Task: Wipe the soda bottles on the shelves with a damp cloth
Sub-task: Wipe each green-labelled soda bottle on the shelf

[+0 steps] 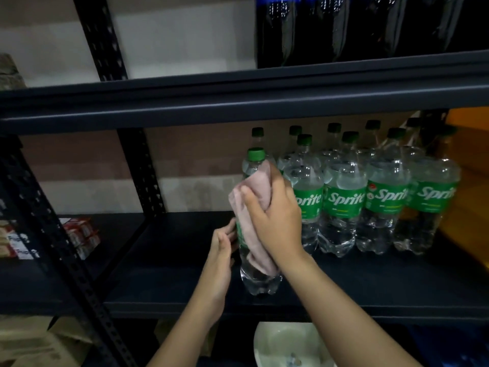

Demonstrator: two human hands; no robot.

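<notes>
**Pink cloth pressed to a Sprite bottle at the shelf front**

Head view: The right hand (275,207) is curled round a bunched pale pink cloth (254,207), thumb on the near side, and presses it against the shoulder and label of a clear plastic Sprite bottle with a green screw cap (258,276). The cloth hangs down from the grip over the bottle's front, reaching most of the way to its base. The bottle stands upright on the dark metal shelf board (172,260), near its front edge, forward of the rest of the stock.

To the left of the grip and lower, the left hand (223,245) lies against the bottle's side with its fingers fairly straight, touching the bottle at the label's height; whether the fingertips wrap behind it cannot be told.

Right of the grip and further back stand two rows of clear green-labelled Sprite bottles (344,197), upright and touching one another. Above the grip, beyond the dark upper shelf beam (238,102), a row of dark cola bottles (344,30) stands on the next level. Far left of the grip, behind the perforated black upright (53,221), lie small red and white cartons (82,231). Below the grip, under the shelf board, a white basin (283,343) shows in part.
</notes>
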